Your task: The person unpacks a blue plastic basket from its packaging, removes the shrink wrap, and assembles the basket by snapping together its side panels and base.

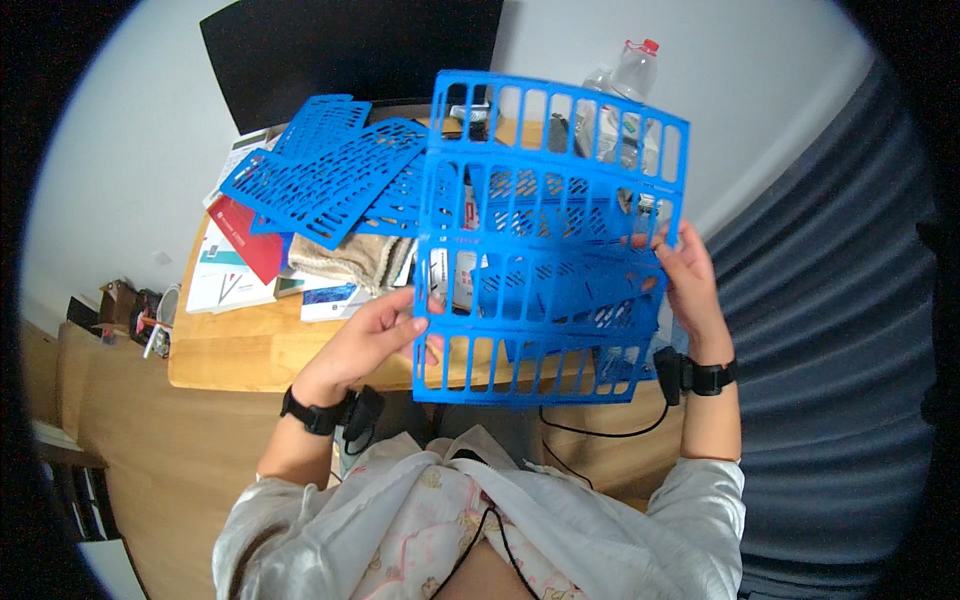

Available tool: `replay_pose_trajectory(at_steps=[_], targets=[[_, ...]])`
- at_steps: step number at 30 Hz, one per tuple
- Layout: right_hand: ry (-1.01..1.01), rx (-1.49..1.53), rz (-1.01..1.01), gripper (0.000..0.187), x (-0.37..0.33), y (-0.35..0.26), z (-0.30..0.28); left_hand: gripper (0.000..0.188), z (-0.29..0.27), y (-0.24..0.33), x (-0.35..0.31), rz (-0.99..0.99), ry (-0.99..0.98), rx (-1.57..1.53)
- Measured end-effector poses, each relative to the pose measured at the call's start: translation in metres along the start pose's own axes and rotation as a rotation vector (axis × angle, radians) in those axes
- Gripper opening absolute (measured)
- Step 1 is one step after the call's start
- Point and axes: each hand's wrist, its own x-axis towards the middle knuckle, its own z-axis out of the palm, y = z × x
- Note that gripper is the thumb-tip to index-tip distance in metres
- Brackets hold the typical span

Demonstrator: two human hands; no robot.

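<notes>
A large blue plastic panel (pixel 550 243) with rows of long rectangular slots is held up over the table, slightly tilted. My left hand (pixel 375 335) pinches its left edge low down, fingers partly behind it. On the opposite side, my right hand (pixel 690 280) grips the right edge about midway up. Several similar blue slotted panels (pixel 330 180) lie overlapping on the table to the left. More blue pieces show through the slots of the held panel, partly hidden by it. A beige cloth (pixel 345 260) lies near my left hand.
A black monitor (pixel 350 55) stands at the back of the wooden table (pixel 270 350). Clear plastic bottles, one with a red cap (pixel 650 46), are at the back right. A red booklet (pixel 245 238) and papers lie left. A dark curtain (pixel 820 350) hangs right. A black cable (pixel 605 433) runs from my right wrist strap.
</notes>
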Motion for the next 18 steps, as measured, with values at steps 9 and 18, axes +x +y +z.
replay_pose_trajectory(at_steps=[9, 18], targets=[[0.358, -0.289, -0.449, 0.024, -0.022, -0.06, -0.004, 0.057, 0.027, 0.038, 0.034, 0.379, 0.045, 0.413], [0.62, -0.704, -0.668, 0.033, 0.0, -0.027, 0.07, 0.065, 0.07, 0.052, 0.075, 0.417, -0.1, 0.432]])
